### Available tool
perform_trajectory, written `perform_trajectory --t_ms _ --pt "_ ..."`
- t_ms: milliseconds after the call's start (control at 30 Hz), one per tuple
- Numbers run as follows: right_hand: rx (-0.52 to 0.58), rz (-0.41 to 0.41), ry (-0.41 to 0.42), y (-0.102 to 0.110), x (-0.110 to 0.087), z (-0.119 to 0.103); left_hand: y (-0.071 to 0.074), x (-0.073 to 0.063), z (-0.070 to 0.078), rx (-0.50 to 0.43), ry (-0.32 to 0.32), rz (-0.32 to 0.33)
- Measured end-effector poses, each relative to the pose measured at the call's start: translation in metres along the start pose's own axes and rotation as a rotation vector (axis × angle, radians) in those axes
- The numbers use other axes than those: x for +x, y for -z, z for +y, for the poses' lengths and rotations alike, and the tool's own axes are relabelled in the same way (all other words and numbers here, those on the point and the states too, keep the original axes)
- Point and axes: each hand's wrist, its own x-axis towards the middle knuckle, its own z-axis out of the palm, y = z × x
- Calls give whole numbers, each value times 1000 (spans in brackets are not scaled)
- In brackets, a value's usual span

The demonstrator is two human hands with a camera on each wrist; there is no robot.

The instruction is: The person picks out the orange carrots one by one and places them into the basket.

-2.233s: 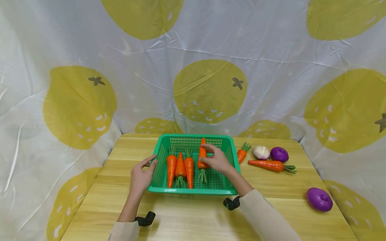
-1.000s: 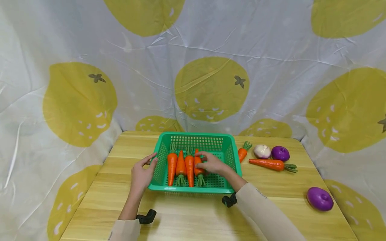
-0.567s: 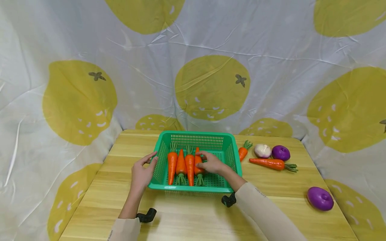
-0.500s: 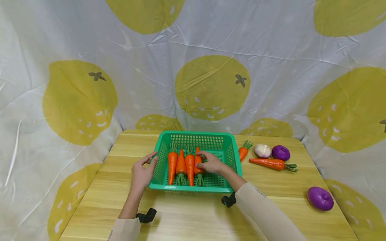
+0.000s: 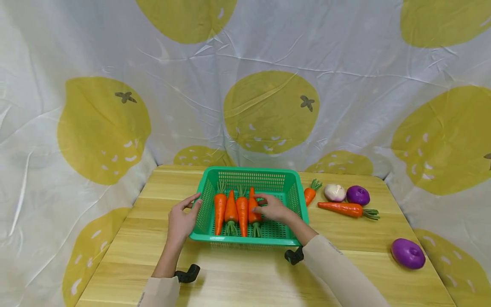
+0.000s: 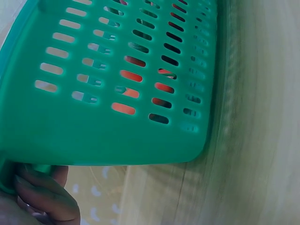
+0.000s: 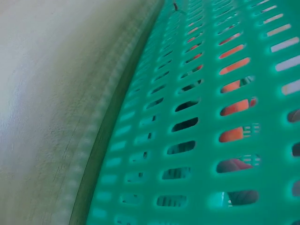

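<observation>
A green plastic basket (image 5: 249,241) with slotted sides stands on the table, several orange carrots (image 5: 242,209) lying side by side in it, some tops away from me, some towards me. My left hand (image 5: 182,222) grips the basket's left rim between thumb and fingers; curled fingers (image 6: 49,199) show beneath the rim in the left wrist view. Inside the basket, my right hand (image 5: 275,209) is beside the rightmost carrot (image 5: 253,216), loosened, its thumb and fingertips right at that carrot's right edge. In the right wrist view the basket's wall (image 7: 206,136) mostly hides the hand.
Right of the basket lie a carrot (image 5: 309,196) partly hidden behind its wall, another carrot (image 5: 341,209), a white-and-purple bulb (image 5: 335,192) and a purple onion (image 5: 358,195). A second purple onion (image 5: 408,253) is near the table's right edge. A lemon-print cloth (image 5: 268,42) hangs behind.
My right hand has set the fourth carrot down beside the others, shifting it leftward, then eased slightly right off it. The left hand stays on the rim.
</observation>
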Motion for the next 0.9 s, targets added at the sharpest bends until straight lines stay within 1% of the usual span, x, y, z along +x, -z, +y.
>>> perform_trajectory --t_ms 233,400,500,633,767,900 --pt "-48 -20 38 4 -12 -3 0 -1 3 21 17 -5" --pt "-25 -33 59 8 -20 -4 2 -2 3 31 21 0" --pt "-9 -19 65 11 -26 -5 2 -1 3 34 19 4" --pt "-16 14 85 15 -36 -6 3 0 2 37 21 12" --pt "2 24 102 20 -44 -8 3 0 2 36 10 7" --pt "-15 54 132 29 -54 -8 1 -1 3 32 8 3"
